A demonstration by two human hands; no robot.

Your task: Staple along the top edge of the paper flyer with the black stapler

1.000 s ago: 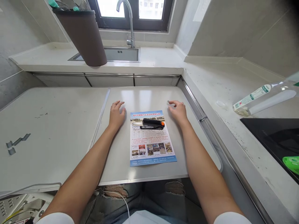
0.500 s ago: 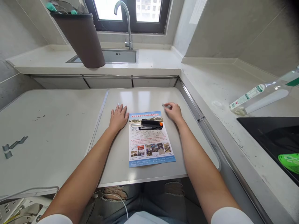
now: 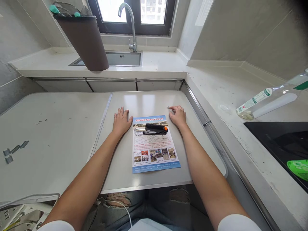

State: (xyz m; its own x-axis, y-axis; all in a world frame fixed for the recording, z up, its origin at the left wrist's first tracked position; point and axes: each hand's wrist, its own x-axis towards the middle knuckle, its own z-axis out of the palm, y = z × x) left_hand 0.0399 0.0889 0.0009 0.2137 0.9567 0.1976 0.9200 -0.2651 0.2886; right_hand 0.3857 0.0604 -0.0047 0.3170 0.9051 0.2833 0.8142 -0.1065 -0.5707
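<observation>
Palm down on the white table (image 3: 144, 180), my left hand (image 3: 122, 122) lies with its fingers stretched out beside a printed flyer (image 3: 156, 160). A small piece seen earlier at its fingertips is now hidden. My right hand (image 3: 178, 115) rests beyond the flyer's far right corner, thumb and fingers closed on a small grey strip of staples (image 3: 168, 107) whose end sticks out to the left. Between the hands, a black stapler (image 3: 155, 129) with an orange end lies across the flyer's upper part. Several grey staple strips (image 3: 15, 148) are on the table at far left.
A brown bin (image 3: 83, 41) leans at the sink (image 3: 125, 59) with its faucet (image 3: 133, 25). To the right, a clear bottle (image 3: 271, 96) stands on the counter by a black cooktop (image 3: 276, 138) with a green item (image 3: 298, 167) on it. A white cable (image 3: 31, 195) runs at lower left.
My left fingers have slid slightly forward over the small piece, covering it. My right fingers have shifted slightly about the strip of staples. The flyer and stapler have stayed in place.
</observation>
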